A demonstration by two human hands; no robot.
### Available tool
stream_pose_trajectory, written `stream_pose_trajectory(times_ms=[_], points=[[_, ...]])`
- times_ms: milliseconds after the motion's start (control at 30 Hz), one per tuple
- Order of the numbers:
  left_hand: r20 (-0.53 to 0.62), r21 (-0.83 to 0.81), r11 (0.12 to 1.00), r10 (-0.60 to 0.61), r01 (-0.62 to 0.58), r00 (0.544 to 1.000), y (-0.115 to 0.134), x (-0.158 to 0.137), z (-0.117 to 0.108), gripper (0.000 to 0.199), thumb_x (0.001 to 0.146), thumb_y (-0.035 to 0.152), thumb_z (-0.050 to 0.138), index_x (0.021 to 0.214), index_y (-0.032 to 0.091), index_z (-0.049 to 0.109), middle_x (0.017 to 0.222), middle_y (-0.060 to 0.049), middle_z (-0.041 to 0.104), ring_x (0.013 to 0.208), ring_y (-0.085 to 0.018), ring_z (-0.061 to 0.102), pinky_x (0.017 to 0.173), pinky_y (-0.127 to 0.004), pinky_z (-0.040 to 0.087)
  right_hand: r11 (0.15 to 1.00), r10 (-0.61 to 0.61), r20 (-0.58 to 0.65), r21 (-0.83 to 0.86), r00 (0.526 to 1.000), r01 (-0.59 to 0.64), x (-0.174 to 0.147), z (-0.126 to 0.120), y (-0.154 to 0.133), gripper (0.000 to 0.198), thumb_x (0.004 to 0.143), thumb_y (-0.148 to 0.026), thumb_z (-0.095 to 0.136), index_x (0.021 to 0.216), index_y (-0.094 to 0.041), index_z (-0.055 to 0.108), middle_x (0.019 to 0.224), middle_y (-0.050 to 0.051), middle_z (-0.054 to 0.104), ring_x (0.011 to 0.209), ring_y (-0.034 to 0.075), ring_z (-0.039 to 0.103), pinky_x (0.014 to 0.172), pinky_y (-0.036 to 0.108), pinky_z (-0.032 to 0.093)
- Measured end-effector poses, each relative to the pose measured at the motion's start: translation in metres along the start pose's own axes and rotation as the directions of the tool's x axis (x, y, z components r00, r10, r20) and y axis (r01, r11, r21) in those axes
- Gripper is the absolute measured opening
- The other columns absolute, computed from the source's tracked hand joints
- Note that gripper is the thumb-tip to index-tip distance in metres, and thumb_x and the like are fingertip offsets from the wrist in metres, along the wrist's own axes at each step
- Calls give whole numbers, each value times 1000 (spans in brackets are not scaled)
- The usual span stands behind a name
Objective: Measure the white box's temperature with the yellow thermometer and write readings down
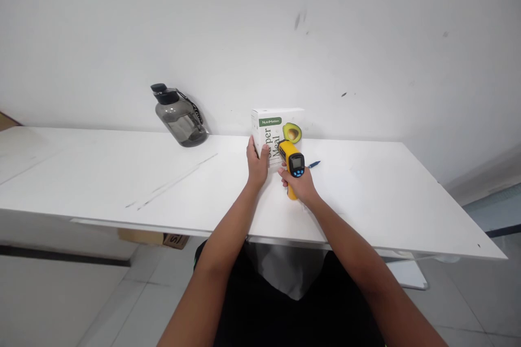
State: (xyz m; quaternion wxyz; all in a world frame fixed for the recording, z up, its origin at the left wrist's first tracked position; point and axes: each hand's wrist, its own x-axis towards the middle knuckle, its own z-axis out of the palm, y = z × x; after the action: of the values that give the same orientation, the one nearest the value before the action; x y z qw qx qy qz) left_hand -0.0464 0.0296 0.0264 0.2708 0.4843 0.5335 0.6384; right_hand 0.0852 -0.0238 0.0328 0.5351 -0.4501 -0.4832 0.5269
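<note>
A white meal box [272, 138] with an avocado picture stands upright on the table. My left hand [257, 164] grips its left side, the thumb across the front and the fingers along the edge. In my right hand [300, 183] is a yellow and black infrared thermometer [291, 156], its small screen and blue buttons facing me. The thermometer's front end points at the box and overlaps its lower right part; whether they touch I cannot tell. Just right of the thermometer lies a dark blue pen [313, 164], partly hidden behind it.
A grey see-through water bottle [181, 119] with a black lid and strap stands left at the back, near the wall. The long white table [378, 200] ends at the right. Below it on the left is a cardboard box [140, 235].
</note>
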Motion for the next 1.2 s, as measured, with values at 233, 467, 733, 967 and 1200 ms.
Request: stream_pose_trajectory(times_ms=[233,467,733,967,1200], points=[[13,44,966,255,-255,967,-8,-3,-2,70,87,56,49,145,24,27,146,-11,34,137,-24,29,113,-39,23,999,-15,12,32,1000,15,-1,1,2,43,60,-41,78,89,-17,56,62,-2,58,51,12,56,52,27,50],[17,56,949,309,-310,951,-5,-4,-3,70,88,56,46,146,22,25,147,-13,33,137,-26,28,112,-40,24,999,-33,32,15,999,32,0,-1,5,42,64,-47,75,91,-19,58,85,3,65,55,13,62,60,30,54],[15,48,953,300,-301,954,-6,-4,-2,71,87,57,47,146,23,25,146,-12,33,137,-26,28,112,-40,24,993,-95,-14,68,995,96,0,0,7,44,63,-43,77,91,-21,51,72,-4,57,52,11,55,55,30,51],[21,68,947,314,-314,949,-6,-4,-2,70,88,57,46,146,23,24,145,-13,34,137,-26,29,111,-41,25,990,-102,-28,98,994,104,-1,1,7,49,61,-42,78,95,-22,49,82,-3,56,56,10,54,54,30,52],[29,81,944,317,-319,948,-4,-5,-3,71,88,58,45,146,24,24,144,-14,35,136,-27,29,111,-44,24,988,-72,-6,134,997,72,-1,1,1,51,58,-42,79,93,-22,48,82,-3,55,58,11,54,54,30,52]])
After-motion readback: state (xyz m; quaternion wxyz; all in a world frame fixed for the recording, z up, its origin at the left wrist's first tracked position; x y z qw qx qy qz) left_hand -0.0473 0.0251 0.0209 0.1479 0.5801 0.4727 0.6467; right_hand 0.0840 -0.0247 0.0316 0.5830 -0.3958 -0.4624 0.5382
